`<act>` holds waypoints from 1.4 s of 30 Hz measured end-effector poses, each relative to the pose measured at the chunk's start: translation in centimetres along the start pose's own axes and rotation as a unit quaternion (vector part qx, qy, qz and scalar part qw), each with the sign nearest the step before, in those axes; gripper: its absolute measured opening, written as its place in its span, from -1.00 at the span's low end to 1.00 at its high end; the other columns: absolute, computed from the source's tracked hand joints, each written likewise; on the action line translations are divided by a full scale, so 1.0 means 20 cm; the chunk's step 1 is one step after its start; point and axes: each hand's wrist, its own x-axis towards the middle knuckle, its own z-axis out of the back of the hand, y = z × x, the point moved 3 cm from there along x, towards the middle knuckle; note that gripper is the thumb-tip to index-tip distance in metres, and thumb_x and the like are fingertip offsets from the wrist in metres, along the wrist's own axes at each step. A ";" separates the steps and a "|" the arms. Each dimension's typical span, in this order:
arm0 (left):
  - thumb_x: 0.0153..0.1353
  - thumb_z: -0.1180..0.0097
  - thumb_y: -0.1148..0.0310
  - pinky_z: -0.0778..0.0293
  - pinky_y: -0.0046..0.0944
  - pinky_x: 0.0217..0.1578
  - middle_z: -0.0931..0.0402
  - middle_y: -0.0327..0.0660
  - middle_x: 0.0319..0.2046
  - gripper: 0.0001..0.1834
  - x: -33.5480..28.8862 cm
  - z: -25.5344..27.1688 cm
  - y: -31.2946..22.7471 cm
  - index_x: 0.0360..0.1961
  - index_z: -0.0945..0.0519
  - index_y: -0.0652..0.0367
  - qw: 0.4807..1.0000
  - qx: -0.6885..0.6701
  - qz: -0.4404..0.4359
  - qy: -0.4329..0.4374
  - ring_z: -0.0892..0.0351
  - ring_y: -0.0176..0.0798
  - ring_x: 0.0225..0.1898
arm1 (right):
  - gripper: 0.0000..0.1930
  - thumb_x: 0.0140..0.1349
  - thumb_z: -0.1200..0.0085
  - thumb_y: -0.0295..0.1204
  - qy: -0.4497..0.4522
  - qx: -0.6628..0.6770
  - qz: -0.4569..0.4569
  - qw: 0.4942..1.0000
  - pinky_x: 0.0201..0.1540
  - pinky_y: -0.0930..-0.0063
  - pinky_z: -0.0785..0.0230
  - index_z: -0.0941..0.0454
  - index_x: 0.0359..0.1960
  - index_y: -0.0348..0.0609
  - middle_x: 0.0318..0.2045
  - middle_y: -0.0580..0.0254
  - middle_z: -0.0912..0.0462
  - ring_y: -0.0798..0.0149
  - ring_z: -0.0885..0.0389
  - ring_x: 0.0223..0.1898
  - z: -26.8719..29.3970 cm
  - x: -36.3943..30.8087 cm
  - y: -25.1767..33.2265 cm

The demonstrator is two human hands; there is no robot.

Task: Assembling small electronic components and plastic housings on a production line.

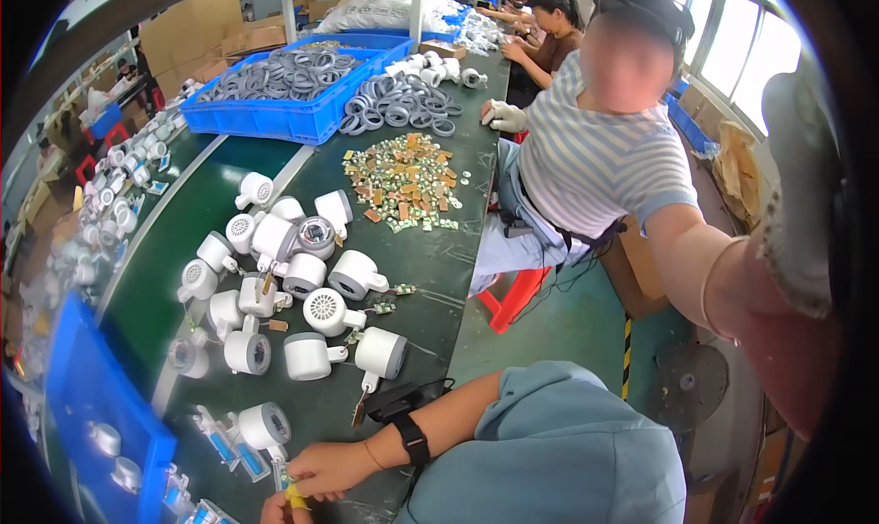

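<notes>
My right hand (331, 467) comes in from the right, its fingers closed at the lower end of a white, handled round housing with a grey rim (265, 426). My left hand (281, 508) shows only in part at the bottom edge, fingers bent close to the right hand. A small yellow piece (295, 495) is between the two hands; its kind is unclear. Beside them lie white pieces with blue cells (236, 453). Farther up the table stand several similar white housings (307, 354), some with small circuit boards (383, 309) hanging from wires.
A pile of small circuit boards (403, 180) lies beyond the housings, then loose grey rings (398, 103) and a blue bin (265, 121) of rings. A blue tray (101, 405) stands at left. A co-worker (595, 148) stretches a gloved hand (797, 185) close to the camera.
</notes>
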 end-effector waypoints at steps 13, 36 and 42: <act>0.30 -0.05 0.51 -0.23 -0.45 -0.55 -0.44 -0.33 -0.54 -0.89 -0.05 0.02 0.17 -0.18 -0.57 0.27 0.995 -0.089 0.053 -0.004 -0.29 -0.47 -0.59 | -0.81 0.25 0.12 -0.42 0.033 -0.036 0.007 0.999 -0.63 0.49 -0.45 -0.46 -0.38 -0.32 -0.57 0.14 -0.60 0.34 -0.59 -0.64 -0.03 0.00 -0.01; 0.12 -0.06 0.69 -0.35 -0.57 -0.47 -0.53 -0.32 -0.39 -0.74 -0.01 0.00 0.20 -0.14 -0.57 0.32 0.995 -0.084 -0.039 -0.023 -0.41 -0.59 -0.48 | -0.87 0.36 0.23 -0.48 0.060 -0.080 -0.062 0.993 -0.44 0.57 -0.46 -0.37 -0.29 -0.25 -0.43 0.25 -0.58 0.46 -0.56 -0.46 -0.01 -0.04 0.07; 0.07 -0.13 0.66 -0.32 -0.56 -0.48 -0.52 -0.33 -0.41 -0.79 0.01 0.01 0.18 -0.22 -0.59 0.29 0.997 -0.057 -0.044 -0.033 -0.40 -0.60 -0.48 | -0.87 0.34 0.22 -0.51 0.054 -0.109 -0.080 0.989 -0.44 0.56 -0.48 -0.39 -0.29 -0.26 -0.44 0.25 -0.58 0.45 -0.57 -0.48 -0.02 -0.03 0.09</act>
